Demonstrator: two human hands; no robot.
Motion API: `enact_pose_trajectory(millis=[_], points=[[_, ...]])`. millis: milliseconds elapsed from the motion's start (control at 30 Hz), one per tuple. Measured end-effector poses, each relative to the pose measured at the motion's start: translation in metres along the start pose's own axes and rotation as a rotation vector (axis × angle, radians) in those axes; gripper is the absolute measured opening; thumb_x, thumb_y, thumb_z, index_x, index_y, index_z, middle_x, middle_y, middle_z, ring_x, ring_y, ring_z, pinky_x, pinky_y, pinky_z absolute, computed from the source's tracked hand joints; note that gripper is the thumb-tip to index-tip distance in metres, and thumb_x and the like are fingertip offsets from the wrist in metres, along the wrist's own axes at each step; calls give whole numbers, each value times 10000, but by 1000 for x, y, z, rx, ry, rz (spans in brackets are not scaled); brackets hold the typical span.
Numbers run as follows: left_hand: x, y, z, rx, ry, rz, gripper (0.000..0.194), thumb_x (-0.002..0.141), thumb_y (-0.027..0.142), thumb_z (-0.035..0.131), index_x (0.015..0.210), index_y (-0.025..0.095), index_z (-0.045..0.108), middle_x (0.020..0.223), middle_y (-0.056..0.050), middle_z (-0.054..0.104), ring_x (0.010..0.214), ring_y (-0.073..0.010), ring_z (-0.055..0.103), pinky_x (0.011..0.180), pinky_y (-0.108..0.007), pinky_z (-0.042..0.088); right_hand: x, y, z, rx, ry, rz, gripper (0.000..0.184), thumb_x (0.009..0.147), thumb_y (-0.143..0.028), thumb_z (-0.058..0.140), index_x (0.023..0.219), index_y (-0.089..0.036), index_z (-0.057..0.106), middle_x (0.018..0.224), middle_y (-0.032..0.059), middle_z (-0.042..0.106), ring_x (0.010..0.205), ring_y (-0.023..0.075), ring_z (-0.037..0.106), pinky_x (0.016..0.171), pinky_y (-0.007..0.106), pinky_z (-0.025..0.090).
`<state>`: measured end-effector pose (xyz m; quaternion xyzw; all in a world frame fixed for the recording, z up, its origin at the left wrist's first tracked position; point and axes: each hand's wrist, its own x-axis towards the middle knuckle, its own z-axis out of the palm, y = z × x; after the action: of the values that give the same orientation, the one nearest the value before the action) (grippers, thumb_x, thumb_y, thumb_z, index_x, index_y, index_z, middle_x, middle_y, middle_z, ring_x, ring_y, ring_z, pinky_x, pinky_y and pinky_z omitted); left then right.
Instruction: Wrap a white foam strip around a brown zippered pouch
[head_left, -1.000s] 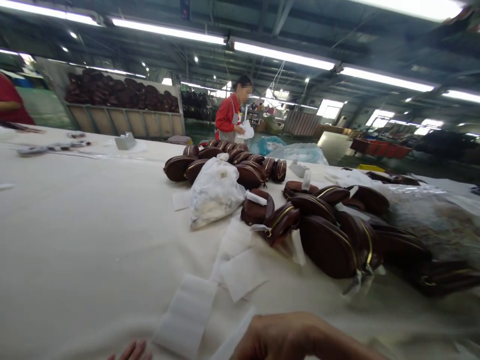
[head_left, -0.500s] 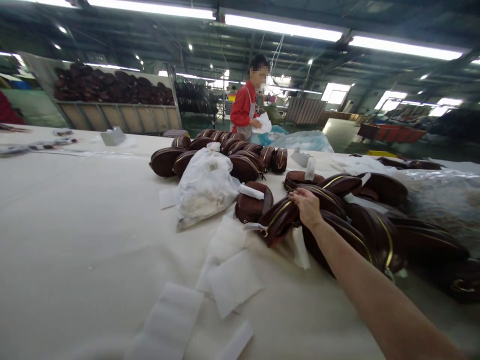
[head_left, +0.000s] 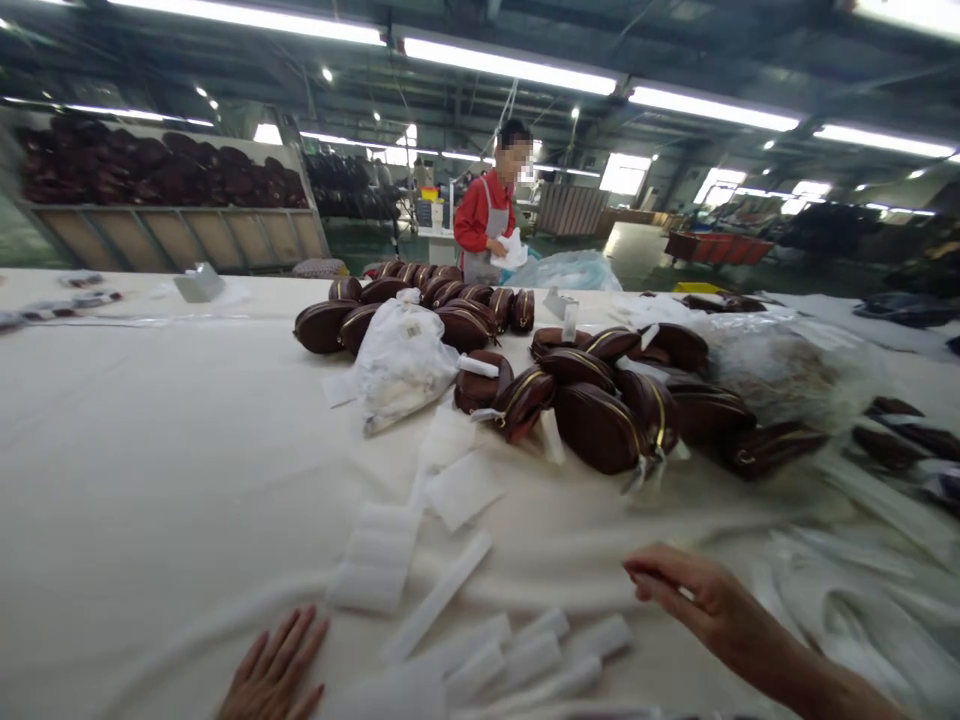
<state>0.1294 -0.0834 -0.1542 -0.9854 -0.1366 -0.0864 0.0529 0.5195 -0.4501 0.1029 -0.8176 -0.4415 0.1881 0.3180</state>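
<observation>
My left hand [head_left: 277, 668] lies flat on the white table covering at the lower left, fingers spread and holding nothing. Above the covering at the lower right is my right hand [head_left: 694, 605], its fingers loosely bent, with a gap by the thumb and nothing visible in its grasp. Between the hands lie several rolled white foam strips [head_left: 529, 655] and flat foam sheets [head_left: 375, 558]. Beyond my right hand is a group of dark brown round zippered bags [head_left: 600, 428] with gold zippers, apart from my fingers.
A white plastic sack [head_left: 405, 365] stands left of the bags, with more brown bags [head_left: 319, 326] behind it. Clear plastic wrap [head_left: 780, 365] is heaped at the right. A person in red [head_left: 480, 215] holds white material across the table. A bin [head_left: 172, 232] of brown bags stands at the back left.
My right hand has left the brown bags and moved back toward the near side of the table. My left hand has come into view. The camera has turned right, showing more foam strips.
</observation>
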Motion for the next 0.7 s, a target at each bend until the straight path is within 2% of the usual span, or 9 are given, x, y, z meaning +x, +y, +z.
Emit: enact_pose_trajectory(millis=[67,133,233,300,400,500,600,700], points=[[11,10,-26,-24,-222,-98,559,844,447,336,1346,219,422,1419,-72,369,1294,-262,388,1066,-446,290,-64,-7,-5,-13,1,99,261,840,-381,497,874,-209,690,783,47,683,731,161,652,669,226,523],[22,21,-51,-37,-406,-171,574,849,414,321,1365,173,392,1452,-92,301,1345,-272,299,1086,-479,254,-122,-9,-7,14,46,220,274,819,-409,518,879,-214,700,837,58,701,771,177,670,693,225,540],[38,29,-79,-60,-578,-186,591,858,379,325,1403,149,313,1488,-100,211,1383,-268,198,1102,-481,221,-194,-1,-5,54,167,394,305,758,-453,568,872,-210,712,818,64,715,726,194,688,642,216,558],[45,31,-91,-102,-613,-211,566,855,359,353,1387,165,355,1478,-102,256,1370,-277,236,1074,-482,280,-230,7,-1,37,255,456,305,713,-461,604,846,-213,722,785,60,720,679,198,691,609,211,563],[58,40,-103,-116,-487,-296,479,857,278,347,1284,116,494,1386,-157,417,1293,-302,379,1008,-482,373,-265,16,6,22,307,455,280,698,-453,611,807,-226,732,778,51,725,669,203,695,602,206,568],[77,68,-109,-86,-295,-313,434,877,212,307,1202,34,533,1274,-216,509,1209,-298,470,993,-438,400,-281,17,9,8,263,418,254,724,-435,606,831,-245,735,806,40,728,722,202,701,623,194,568],[93,116,-108,-103,-159,-222,397,905,238,322,1185,55,535,1243,-204,532,1205,-289,469,991,-423,408,-288,14,7,-32,265,355,242,750,-422,590,838,-244,728,807,39,727,733,195,700,637,194,569],[93,179,-104,-154,-94,-57,409,935,273,313,1236,65,495,1307,-199,483,1276,-290,392,1026,-450,369,-294,23,6,-82,303,313,274,791,-436,548,862,-223,707,837,61,721,750,201,695,669,231,578]])
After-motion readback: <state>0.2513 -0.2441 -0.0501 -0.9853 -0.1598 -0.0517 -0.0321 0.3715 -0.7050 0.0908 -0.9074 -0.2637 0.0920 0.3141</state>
